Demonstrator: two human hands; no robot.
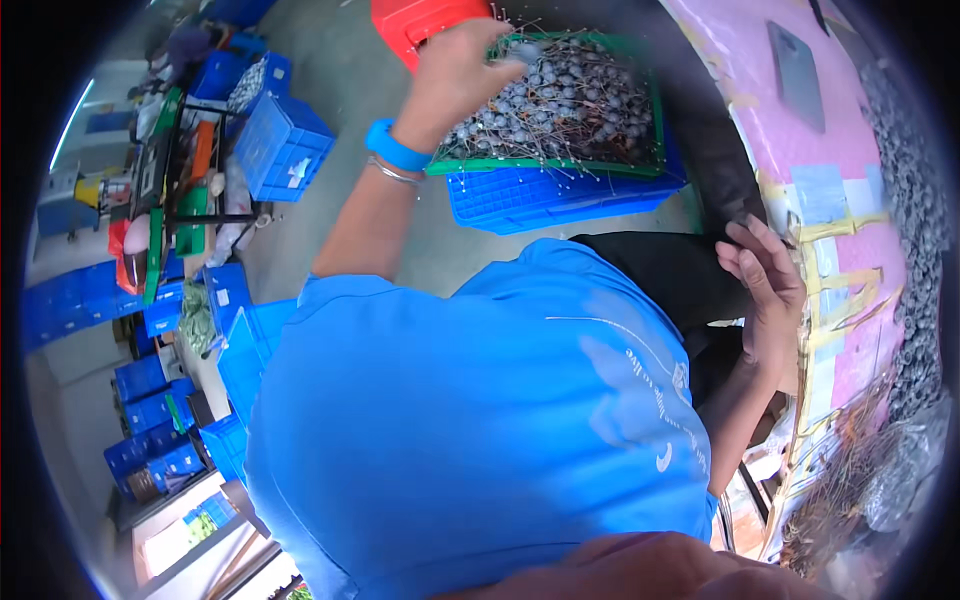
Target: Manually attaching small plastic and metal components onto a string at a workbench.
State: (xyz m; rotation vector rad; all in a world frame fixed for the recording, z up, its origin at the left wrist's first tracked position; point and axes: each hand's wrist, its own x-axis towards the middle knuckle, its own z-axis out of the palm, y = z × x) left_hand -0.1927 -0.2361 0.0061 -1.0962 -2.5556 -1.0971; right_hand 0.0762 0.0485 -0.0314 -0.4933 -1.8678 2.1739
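Observation:
My left hand (463,72), with a blue band (397,146) and a silver bracelet (394,171) on the wrist, reaches over a green crate (560,168). Its thumb and forefinger are apart beside a blurred pale object (525,50) at the heap's edge. Heaped in the crate are many small grey round pieces (570,90) on thin stems. My right hand (768,275) is at the table's edge, fingers bent together toward the thumb. A small dark spot shows at its fingertips; what it is cannot be made out.
A blue crate (560,203) stands under the green one, next to a red container (420,20). On the pink-covered table (745,70) at right lie a flat grey phone-like object (797,75), more grey pieces (915,250), loose stems (850,470) and clear plastic (905,480). Blue crates (283,145) stand left.

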